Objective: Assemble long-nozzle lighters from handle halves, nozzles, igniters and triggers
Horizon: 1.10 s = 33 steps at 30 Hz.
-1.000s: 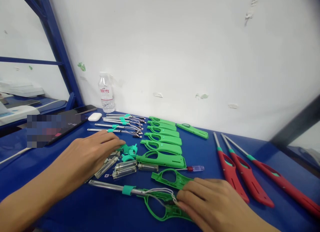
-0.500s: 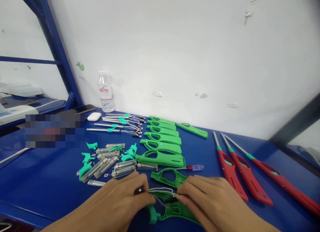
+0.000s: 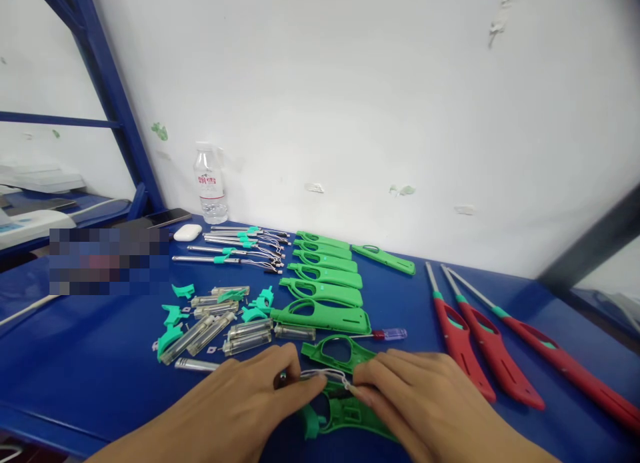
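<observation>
In the head view a green lighter-handle half (image 3: 357,416) lies open side up before me, its right end under my right hand. My left hand (image 3: 255,390) is closed, thumb and fingers around a metal lighter tube (image 3: 196,365) whose slotted tip sticks out to the left. White wires (image 3: 325,372) run from it above the handle half to my right hand (image 3: 420,390), whose fingertips pinch their end. A teal plastic piece (image 3: 311,423) sits below my left thumb. Another green handle half (image 3: 340,353) lies just behind the wires.
Several green handle halves (image 3: 325,280) are stacked in a row behind. Clear fuel tanks (image 3: 213,333) and teal triggers (image 3: 170,340) lie at left, wired metal tubes (image 3: 220,250) beyond. A screwdriver (image 3: 390,334) and red lighters (image 3: 515,383) are at right. A water bottle (image 3: 210,186) stands against the wall.
My left thumb has shifted right and slightly up along the wires, over the handle half. The wires' loop has moved up a little. My right hand stays nearly in place.
</observation>
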Available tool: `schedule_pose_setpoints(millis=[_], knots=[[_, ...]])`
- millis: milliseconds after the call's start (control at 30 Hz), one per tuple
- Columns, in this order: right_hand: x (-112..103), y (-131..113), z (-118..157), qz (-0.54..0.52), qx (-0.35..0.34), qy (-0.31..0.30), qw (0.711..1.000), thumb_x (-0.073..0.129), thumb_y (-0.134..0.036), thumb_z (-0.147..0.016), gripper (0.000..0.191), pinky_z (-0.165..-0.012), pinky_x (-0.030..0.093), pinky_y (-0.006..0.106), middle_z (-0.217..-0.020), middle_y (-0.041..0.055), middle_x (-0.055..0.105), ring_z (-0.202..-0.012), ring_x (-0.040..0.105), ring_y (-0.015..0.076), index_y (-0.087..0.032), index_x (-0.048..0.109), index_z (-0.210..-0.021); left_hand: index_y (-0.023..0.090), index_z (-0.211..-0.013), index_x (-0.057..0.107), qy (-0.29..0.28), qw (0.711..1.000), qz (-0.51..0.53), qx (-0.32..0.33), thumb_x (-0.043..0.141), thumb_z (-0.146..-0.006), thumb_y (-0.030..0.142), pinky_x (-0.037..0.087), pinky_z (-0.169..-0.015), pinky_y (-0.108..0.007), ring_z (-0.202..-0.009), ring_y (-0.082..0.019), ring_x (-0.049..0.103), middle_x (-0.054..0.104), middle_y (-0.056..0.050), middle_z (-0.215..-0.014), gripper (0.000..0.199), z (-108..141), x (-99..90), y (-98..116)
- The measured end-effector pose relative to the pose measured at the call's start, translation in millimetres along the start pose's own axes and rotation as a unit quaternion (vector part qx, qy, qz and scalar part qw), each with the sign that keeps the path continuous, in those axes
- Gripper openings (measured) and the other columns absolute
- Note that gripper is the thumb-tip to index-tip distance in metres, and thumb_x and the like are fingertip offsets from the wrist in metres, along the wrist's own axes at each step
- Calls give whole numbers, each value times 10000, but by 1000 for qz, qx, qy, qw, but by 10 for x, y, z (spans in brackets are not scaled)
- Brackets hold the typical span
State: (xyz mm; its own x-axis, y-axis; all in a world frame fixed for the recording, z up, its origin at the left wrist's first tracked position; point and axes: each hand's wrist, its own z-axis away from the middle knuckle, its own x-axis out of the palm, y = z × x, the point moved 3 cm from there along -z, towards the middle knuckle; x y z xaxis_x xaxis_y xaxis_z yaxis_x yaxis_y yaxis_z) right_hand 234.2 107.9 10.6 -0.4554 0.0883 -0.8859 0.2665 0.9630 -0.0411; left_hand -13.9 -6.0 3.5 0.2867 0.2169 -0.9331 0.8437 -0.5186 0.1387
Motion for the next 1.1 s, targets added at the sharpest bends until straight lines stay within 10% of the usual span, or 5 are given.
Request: schedule_pose_setpoints(millis=[400,1100], knots=[[-10,-3,15,6,-26,-34,999,242,-388,-1357,566,-665,476,347,-923,-44,796,-758,776,140,-261,703,-1056,326,-1389,729,32,999,30,3,728,-858,79,662,-709,-265,-835,-195,833,811,2,-1136,585,-73,63,-47],[-7,-41,24,3,-34,-6,999,274,-393,-1357,541,-636,468,353,-928,-54,801,-766,788,124,-260,714,-1072,283,-1262,733,75,997,18,-29,515,-1096,28,640,-798,-255,-903,-198,817,813,-14,-1073,374,-107,213,50]])
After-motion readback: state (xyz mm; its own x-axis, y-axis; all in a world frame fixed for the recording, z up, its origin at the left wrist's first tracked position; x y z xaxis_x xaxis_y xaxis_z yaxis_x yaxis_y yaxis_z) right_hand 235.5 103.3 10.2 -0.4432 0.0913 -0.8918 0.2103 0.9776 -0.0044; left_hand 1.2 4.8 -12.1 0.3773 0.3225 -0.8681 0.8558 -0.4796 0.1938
